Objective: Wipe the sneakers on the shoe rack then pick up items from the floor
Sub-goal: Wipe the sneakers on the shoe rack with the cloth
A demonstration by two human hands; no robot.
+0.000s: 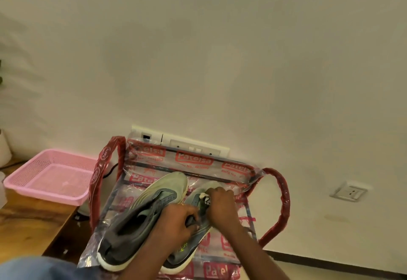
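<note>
The right hand's (pixel 220 206) fingers are curled tight, pinching a small white cloth (pixel 205 196) and pressing it on the top of the right-side sneaker (pixel 182 255), near its laces. The left hand's (pixel 178 222) fingers are curled too, gripping a dark part of the same shoe at its opening; motion blur hides exactly which part. The two hands are nearly touching, and between them they cover most of the shoe's middle, leaving its pale green toe and its grey heel with a white sole in view.

The other sneaker (pixel 141 213) lies just beside it on the left, tilted on its side, with neither hand on it. Both shoes sit on the top shelf of the shoe rack (pixel 279 202), which is wrapped in clear plastic with red print and has red-wrapped side bars. The rack stands against the wall, in front of a white socket panel (pixel 193 147). Another socket (pixel 350 191) is on the wall to the right. To the left, a pink basket (pixel 50 176) sits on a wooden table (pixel 28 220).
</note>
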